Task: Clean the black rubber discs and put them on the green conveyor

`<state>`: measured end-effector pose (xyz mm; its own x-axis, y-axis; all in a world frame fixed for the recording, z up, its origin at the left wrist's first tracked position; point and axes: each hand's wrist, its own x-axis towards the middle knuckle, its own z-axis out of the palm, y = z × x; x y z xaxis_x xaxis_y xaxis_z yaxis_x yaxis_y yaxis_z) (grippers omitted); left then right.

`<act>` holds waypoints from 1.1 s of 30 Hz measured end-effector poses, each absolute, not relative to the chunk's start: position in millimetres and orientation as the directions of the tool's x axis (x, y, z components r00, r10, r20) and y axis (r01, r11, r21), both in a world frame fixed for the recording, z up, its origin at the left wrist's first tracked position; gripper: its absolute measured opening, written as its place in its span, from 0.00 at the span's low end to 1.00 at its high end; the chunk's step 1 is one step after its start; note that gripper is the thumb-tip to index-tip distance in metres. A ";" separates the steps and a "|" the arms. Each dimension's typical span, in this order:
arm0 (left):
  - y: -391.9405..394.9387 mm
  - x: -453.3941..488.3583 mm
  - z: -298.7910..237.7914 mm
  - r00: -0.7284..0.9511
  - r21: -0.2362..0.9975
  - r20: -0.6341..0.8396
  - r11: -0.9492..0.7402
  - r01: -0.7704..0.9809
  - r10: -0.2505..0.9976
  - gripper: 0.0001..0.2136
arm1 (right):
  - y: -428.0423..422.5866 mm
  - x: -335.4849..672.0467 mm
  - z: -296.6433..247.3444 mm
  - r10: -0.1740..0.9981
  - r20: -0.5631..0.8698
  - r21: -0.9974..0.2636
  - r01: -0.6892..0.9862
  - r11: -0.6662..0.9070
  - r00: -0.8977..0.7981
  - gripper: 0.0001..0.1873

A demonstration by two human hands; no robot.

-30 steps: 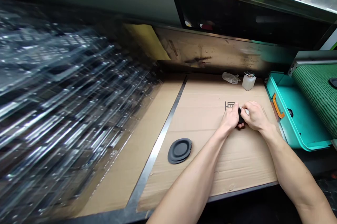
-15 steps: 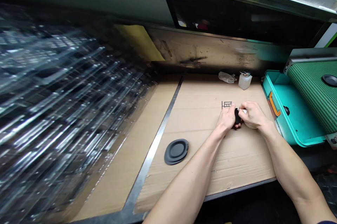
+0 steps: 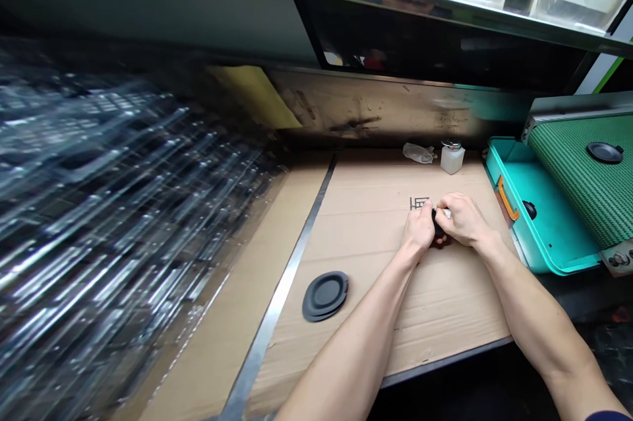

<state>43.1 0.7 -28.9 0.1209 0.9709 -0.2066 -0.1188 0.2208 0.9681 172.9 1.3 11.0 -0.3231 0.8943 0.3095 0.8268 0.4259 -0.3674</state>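
My left hand (image 3: 419, 229) and my right hand (image 3: 462, 218) meet over the cardboard sheet (image 3: 376, 256) on the bench. Both are closed around a small black part (image 3: 438, 231), most of it hidden between them. A bit of white shows at my right fingertips; I cannot make out what it is. A black round disc with a raised rim (image 3: 325, 295) lies on the cardboard, down and to the left of my hands.
A tall stack of clear plastic trays (image 3: 99, 243) fills the left. A small white bottle (image 3: 452, 158) and a crumpled plastic bag (image 3: 418, 153) stand at the back. A teal bin (image 3: 539, 223) and a green conveyor belt (image 3: 588, 173) carrying a black disc (image 3: 604, 152) are at the right.
My hands stay together on the black part. The camera has tilted up and turned right, so more of the shelf and the belt shows; the disc on the belt has come into view.
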 end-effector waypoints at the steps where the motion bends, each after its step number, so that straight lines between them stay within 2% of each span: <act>1: 0.1 43.3 -28.2 0.130 0.971 -0.199 0.214 -0.111 0.971 0.25 | 1.0 173.6 11.1 0.896 0.309 -0.378 0.824 0.423 -0.319 0.06; 11: -3.9 45.2 -25.5 0.141 0.971 -0.201 0.216 -0.103 0.969 0.24 | -1.1 175.0 11.6 0.911 0.296 -0.440 0.805 0.398 -0.289 0.06; 14: 0.0 43.1 -22.5 0.104 0.943 -0.242 0.260 -0.209 0.965 0.21 | -1.6 175.9 10.0 0.922 0.289 -0.418 0.832 0.364 -0.258 0.06; 16: 5.1 36.7 -16.5 0.103 0.856 -0.328 0.341 -0.389 0.939 0.20 | -1.3 177.3 8.2 0.898 0.369 -0.415 0.821 0.392 -0.241 0.08; 19: 13.2 20.4 -4.2 0.243 0.607 -0.465 0.506 -0.613 0.851 0.25 | 1.4 181.4 4.1 0.840 0.521 -0.417 0.812 0.409 -0.156 0.11; 21: 16.6 9.7 2.8 0.329 0.457 -0.510 0.575 -0.679 0.795 0.27 | 5.0 185.4 0.3 0.817 0.570 -0.426 0.818 0.387 -0.089 0.12; 24: 18.1 1.3 8.6 0.378 0.340 -0.533 0.600 -0.724 0.757 0.27 | 11.7 190.9 -5.8 0.808 0.589 -0.456 0.815 0.357 -0.024 0.12; 29: 17.5 2.6 9.2 0.381 0.324 -0.539 0.602 -0.730 0.752 0.26 | 16.5 192.5 -6.4 0.810 0.586 -0.513 0.787 0.341 0.031 0.12; 33: 16.8 5.6 4.8 0.357 0.406 -0.510 0.585 -0.702 0.783 0.25 | 13.3 186.4 0.3 0.821 0.568 -0.593 0.723 0.355 0.062 0.15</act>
<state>5.6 16.8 4.8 0.3572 0.7827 -0.5097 -0.7019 0.5849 0.4064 186.4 13.3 0.3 0.0619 0.8210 0.5675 0.7228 0.3553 -0.5928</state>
